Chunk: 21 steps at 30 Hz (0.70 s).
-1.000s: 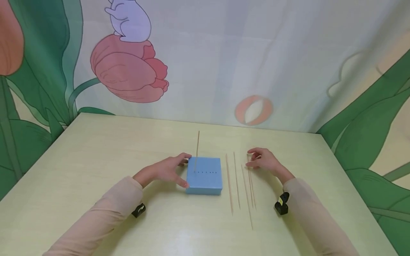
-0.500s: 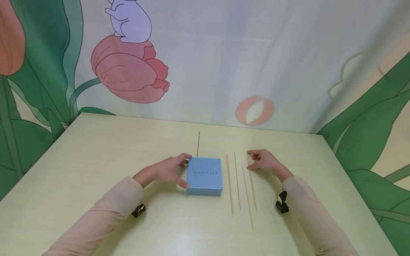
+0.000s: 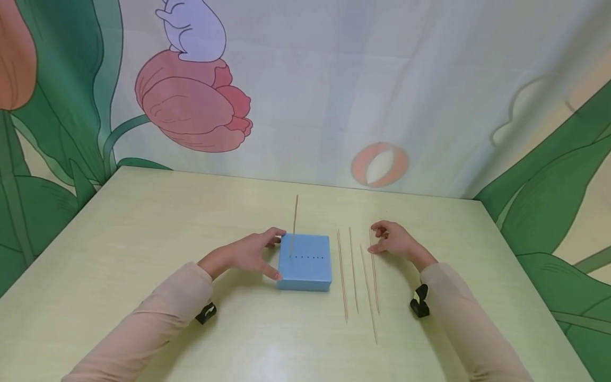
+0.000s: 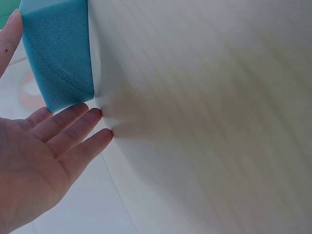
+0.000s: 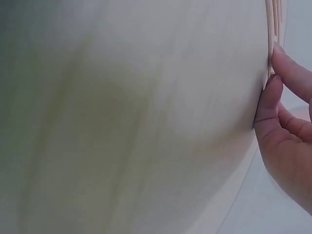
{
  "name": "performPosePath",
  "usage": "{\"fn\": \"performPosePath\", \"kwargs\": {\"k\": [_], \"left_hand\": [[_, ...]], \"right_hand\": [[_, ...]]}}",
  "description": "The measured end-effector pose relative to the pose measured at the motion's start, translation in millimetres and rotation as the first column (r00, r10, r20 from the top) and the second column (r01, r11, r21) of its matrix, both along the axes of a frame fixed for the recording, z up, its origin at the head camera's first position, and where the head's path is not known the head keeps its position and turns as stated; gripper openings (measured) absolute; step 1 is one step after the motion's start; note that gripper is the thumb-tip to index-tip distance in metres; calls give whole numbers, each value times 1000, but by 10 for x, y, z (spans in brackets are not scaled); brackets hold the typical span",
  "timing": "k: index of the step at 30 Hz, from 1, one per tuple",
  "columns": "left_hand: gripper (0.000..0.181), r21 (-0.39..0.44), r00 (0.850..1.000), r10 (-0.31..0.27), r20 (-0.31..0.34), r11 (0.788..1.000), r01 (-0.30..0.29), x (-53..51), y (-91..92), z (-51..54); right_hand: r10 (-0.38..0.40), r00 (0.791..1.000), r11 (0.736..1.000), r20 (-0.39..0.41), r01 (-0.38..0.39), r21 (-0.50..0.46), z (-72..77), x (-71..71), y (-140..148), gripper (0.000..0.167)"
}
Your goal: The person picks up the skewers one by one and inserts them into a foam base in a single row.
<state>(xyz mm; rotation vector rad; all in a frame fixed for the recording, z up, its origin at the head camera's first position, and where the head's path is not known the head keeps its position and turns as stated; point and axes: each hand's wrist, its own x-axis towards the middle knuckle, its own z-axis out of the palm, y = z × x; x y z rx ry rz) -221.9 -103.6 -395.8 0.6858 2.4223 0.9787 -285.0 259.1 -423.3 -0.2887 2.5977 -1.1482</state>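
A blue foam block (image 3: 305, 270) with a row of small holes across its top sits mid-table. One thin wooden skewer (image 3: 294, 217) stands upright in the leftmost hole. My left hand (image 3: 248, 252) rests at the block's left side, thumb at the near corner, fingertips at the far corner. In the left wrist view, the fingers look nearly straight. Several skewers (image 3: 352, 270) lie lengthwise to the block's right. My right hand (image 3: 393, 241) touches the far ends of the rightmost skewers (image 3: 374, 281), thumb and index finger apart. The right wrist view shows the fingertips beside the skewers.
The pale wooden table (image 3: 215, 339) reaches back to a printed curtain (image 3: 296, 95) with flowers and leaves. Black wrist devices sit below the left sleeve (image 3: 162, 302) and the right sleeve (image 3: 463, 313).
The far ends of the rightmost skewers shift slightly right while their near ends swing slightly left. My right fingertips have shifted a little. The left hand and block stay put.
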Motion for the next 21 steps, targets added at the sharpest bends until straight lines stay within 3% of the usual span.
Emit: {"fn": "performPosePath", "kwargs": {"k": [11,21], "left_hand": [[97,6,1000,-4,1,1000,4,8,2,-8],[95,-2,1000,-6,-6,1000,6,7,0,-14]], "right_hand": [[-12,1000,1000,-23,12,19,4,19,-16,49],[10,998,998,-56,-6,58,-8,5,-17,34]]}}
